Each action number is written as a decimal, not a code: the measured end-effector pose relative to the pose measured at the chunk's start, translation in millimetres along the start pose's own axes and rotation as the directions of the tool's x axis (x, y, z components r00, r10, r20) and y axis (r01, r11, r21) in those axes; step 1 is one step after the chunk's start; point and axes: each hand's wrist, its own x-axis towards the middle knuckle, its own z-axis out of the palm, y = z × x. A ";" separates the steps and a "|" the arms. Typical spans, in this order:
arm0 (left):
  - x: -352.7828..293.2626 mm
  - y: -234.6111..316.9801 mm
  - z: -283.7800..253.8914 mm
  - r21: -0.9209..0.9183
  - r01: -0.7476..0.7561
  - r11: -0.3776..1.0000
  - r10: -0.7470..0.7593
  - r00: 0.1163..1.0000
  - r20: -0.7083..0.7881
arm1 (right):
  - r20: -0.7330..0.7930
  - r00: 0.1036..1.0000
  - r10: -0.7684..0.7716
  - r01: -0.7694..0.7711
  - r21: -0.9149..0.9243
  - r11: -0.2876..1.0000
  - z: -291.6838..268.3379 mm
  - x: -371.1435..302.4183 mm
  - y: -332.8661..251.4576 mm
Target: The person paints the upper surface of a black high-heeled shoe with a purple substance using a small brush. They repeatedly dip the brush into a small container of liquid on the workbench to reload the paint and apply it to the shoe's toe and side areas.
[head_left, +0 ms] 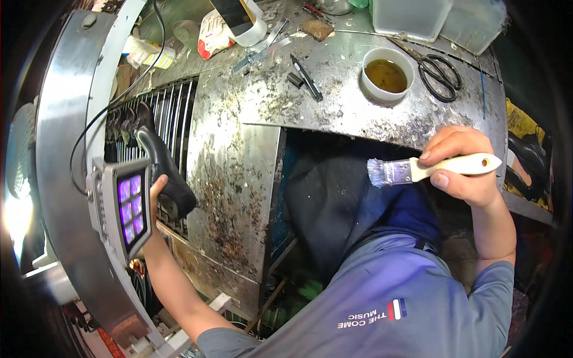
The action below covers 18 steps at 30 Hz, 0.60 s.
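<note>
Paintbrush (421, 170): cream handle with end hole, metal ferrule, pale bluish bristles; nearly level, well right of lamp (131, 207), bristles toward it. Lamp: grey rectangular housing, six cells glowing purple, tilted. Black boot (160, 164): glossy, slanted, just right of lamp.

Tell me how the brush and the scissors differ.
The brush is held up in the right hand, while the scissors lie on the bench. The brush has one pale handle with a small hole; the scissors have two black handle loops. The brush ends in bristles, the scissors in slim blades. Both are hand tools.
</note>
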 end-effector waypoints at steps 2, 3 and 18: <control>49.1 -6.9 5.8 -0.113 -0.085 0.990 0.077 0.995 -0.070 | -0.033 0.999 -0.002 0.000 -0.038 0.999 0.0 2.6 0.5; 84.2 -35.6 -12.8 0.005 0.000 1.000 0.001 0.983 -0.181 | -0.020 1.000 -0.007 0.006 -0.029 1.000 -1.3 7.1 3.1; 196.1 -17.3 69.8 0.451 0.128 0.883 0.112 0.877 -0.468 | -0.055 0.986 0.155 -0.161 -0.140 0.977 -2.2 38.7 15.4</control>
